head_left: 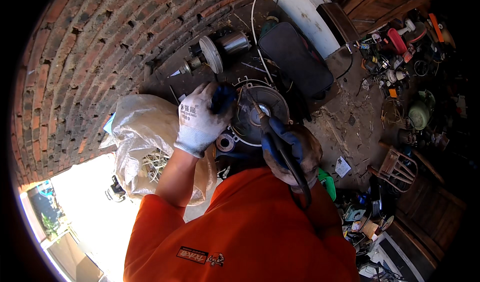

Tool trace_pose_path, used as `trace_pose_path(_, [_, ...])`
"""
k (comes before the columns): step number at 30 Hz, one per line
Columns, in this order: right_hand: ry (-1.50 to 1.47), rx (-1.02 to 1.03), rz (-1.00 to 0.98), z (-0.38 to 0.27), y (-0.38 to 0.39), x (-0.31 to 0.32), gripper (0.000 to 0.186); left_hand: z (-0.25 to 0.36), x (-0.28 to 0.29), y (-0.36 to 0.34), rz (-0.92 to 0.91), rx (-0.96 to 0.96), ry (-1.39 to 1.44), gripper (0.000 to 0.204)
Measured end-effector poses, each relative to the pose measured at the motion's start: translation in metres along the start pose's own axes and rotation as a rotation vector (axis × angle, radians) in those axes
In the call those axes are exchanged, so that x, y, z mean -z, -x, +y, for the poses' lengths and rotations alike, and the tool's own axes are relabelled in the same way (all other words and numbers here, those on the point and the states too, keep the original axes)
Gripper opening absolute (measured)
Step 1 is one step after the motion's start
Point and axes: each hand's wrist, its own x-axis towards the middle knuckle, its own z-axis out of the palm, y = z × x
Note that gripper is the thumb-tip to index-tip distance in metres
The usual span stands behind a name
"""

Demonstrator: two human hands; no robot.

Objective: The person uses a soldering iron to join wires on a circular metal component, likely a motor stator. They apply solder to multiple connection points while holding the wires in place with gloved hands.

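Observation:
A round grey metal housing [278, 105] with a hole in its middle lies on the dark worktop before me. My left hand [202, 112], in a white glove with blue-coated fingers, is curled at its left rim. Those fingers are closed, and what they pinch is hidden. My right hand [295, 154], in a soiled blue-coated glove, wraps around a black-handled tool [282, 143] with a slim brass-coloured tip. The tip points over the housing, near its centre; I cannot tell whether it touches. Next to my left wrist sits a small metal ring [225, 142].
A motor rotor [211, 55] and a shiny metal cylinder [235, 43] lie behind, near the brick wall [90, 67]. A dark soft case [295, 59] stands beyond the housing. A plastic sack [145, 122] is at left. Tools and parts clutter the right, around a small wooden chair [396, 168].

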Motion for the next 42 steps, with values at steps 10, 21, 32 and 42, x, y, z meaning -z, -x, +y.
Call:
trace_pose_path(10, [0.014,-0.049,-0.021,-0.005,-0.003,0.002,0.031,-0.003,-0.004,-0.001,0.019,-0.047,0.015,0.025])
trace_pose_path(21, [0.014,-0.039,-0.031,-0.005,-0.007,0.002,0.029,-0.002,-0.004,-0.001,0.009,-0.026,-0.007,0.027])
trace_pose_path(32, [-0.006,0.019,0.0,-0.003,-0.007,-0.001,0.036,-0.001,-0.004,-0.002,0.002,-0.026,0.023,0.025])
trace_pose_path(42, [0.004,-0.001,-0.053,-0.005,-0.009,0.003,0.038,0.0,-0.005,-0.002,-0.009,0.008,0.015,0.027])
